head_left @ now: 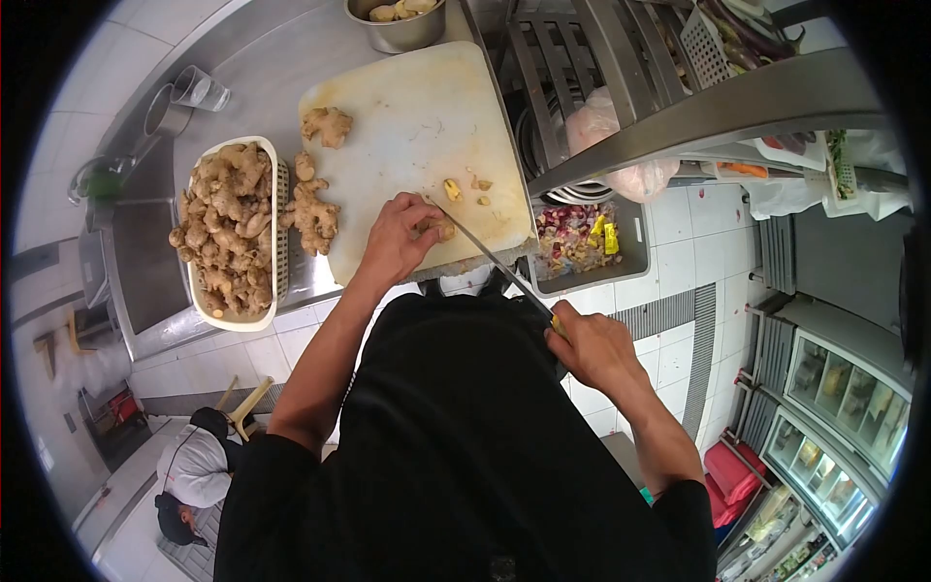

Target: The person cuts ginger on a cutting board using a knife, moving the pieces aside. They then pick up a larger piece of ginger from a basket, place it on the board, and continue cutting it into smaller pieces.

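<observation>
My left hand [400, 233] is closed around a piece of ginger [438, 229] near the front edge of a white cutting board [407, 116]. A knife [495, 254] is gripped by its yellow handle in my right hand [593, 345], and its blade tip reaches the ginger. Small cut bits of ginger [452, 190] lie just beyond the blade. Farther back on the board rests a whole ginger root [327, 126]. Another large root [314, 218] lies at the board's left edge, beside a white plastic basket [282, 233] heaped with ginger.
A metal pot [405, 35] with peeled pieces stands behind the board. Below right, a grey bin [635, 257] holds scraps. Left are a sink [150, 242] and a clear cup [202, 89]. A metal rack [718, 102] overhangs the right side. Another person [199, 466] is at lower left.
</observation>
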Motion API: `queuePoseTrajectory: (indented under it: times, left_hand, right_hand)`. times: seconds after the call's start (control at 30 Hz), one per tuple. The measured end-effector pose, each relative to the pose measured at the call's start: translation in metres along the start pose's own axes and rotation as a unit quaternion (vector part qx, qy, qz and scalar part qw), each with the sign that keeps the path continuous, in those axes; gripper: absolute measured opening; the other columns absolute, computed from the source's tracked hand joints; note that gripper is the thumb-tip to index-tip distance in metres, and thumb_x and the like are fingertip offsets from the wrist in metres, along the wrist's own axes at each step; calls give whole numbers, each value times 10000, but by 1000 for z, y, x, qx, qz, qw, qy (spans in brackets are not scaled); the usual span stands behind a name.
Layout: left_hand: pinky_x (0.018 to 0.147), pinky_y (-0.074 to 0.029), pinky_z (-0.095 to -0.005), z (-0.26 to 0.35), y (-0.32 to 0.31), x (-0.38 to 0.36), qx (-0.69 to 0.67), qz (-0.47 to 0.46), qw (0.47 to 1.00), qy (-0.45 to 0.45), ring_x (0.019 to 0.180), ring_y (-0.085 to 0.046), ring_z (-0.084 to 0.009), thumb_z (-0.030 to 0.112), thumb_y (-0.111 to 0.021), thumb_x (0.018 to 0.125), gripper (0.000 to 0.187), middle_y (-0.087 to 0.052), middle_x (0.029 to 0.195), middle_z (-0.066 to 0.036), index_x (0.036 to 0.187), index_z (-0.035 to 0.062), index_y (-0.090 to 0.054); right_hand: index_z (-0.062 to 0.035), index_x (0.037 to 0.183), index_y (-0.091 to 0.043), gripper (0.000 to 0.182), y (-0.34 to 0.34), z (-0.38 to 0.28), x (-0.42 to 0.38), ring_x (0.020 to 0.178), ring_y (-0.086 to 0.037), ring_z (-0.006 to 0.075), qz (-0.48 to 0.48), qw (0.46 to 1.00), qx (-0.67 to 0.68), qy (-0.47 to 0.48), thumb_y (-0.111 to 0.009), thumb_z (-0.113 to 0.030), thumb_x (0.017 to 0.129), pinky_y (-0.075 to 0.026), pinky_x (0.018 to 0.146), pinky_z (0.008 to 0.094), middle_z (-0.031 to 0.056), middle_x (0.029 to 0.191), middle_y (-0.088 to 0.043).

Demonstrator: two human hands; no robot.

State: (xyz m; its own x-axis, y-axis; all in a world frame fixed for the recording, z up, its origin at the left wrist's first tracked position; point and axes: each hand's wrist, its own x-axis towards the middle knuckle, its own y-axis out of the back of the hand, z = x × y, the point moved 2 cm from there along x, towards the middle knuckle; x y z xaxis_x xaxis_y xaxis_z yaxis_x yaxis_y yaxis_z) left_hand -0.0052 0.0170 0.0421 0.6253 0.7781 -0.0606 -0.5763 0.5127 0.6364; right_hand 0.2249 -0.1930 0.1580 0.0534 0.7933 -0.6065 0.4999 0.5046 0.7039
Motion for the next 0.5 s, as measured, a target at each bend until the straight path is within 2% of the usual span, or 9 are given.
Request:
queuePoseTrajectory:
  times: [0.13,0.37,0.43,0.5]
  left_hand:
    - [846,-522,-390,3,0,1,4,-2,1000,13,929,-625,-272,158,-765,876,235,-644,1063,-104,1072,28,-753]
    - [852,-535,-393,3,-1,-1,22,16,1000,5,986,-654,-278,153,-769,874,255,-667,1105,-124,1094,26,-752]
    - [869,-552,-373,-1,-4,-8,-72,51,996,30,1007,-670,-270,129,-789,856,302,-671,1127,-129,1133,17,-742]
    - [876,-558,-364,-5,-6,-12,-68,58,996,20,999,-675,-263,120,-798,846,321,-666,1146,-126,1142,12,-736]
  right_hand:
    - [-39,1080,-548,242,-10,-4,16,789,-709,450,20,1000,-10,22,-604,-251,980,-549,730,571,227,789,-715]
    - [-1,1059,-549,233,-49,-31,138,787,-724,416,153,979,21,134,-609,-201,957,-554,723,552,223,788,-717]
    - [-8,1062,-552,236,-43,-33,136,784,-723,417,144,981,23,126,-612,-210,957,-553,725,553,223,783,-715]
    - [-16,1065,-556,238,-34,-32,130,782,-721,418,133,984,20,120,-616,-219,957,-552,727,553,223,777,-713]
